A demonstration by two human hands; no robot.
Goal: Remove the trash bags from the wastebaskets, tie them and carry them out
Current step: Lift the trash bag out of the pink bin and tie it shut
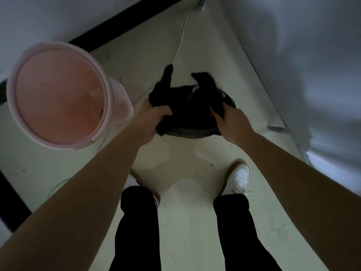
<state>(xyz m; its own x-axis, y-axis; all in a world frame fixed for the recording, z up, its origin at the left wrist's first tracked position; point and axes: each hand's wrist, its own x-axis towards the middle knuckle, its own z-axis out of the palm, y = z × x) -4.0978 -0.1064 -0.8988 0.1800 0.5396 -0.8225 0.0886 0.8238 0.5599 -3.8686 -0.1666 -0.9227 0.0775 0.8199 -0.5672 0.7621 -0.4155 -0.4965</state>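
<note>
A black trash bag (190, 112) sits on the pale floor in front of my feet, its two upper ends sticking up and away from me. My left hand (151, 122) grips the bag's left flap, fingers curled round the plastic. My right hand (229, 122) grips the right flap the same way. A pink wastebasket (58, 94) stands to the left of the bag, with no liner in it and only a few small scraps on its bottom.
A white wall or sheet (293, 55) rises close on the right. A thin white cable (181, 38) runs along the floor beyond the bag. A black skirting strip (125, 18) lines the far left wall. My white shoes (239, 178) stand near the bag.
</note>
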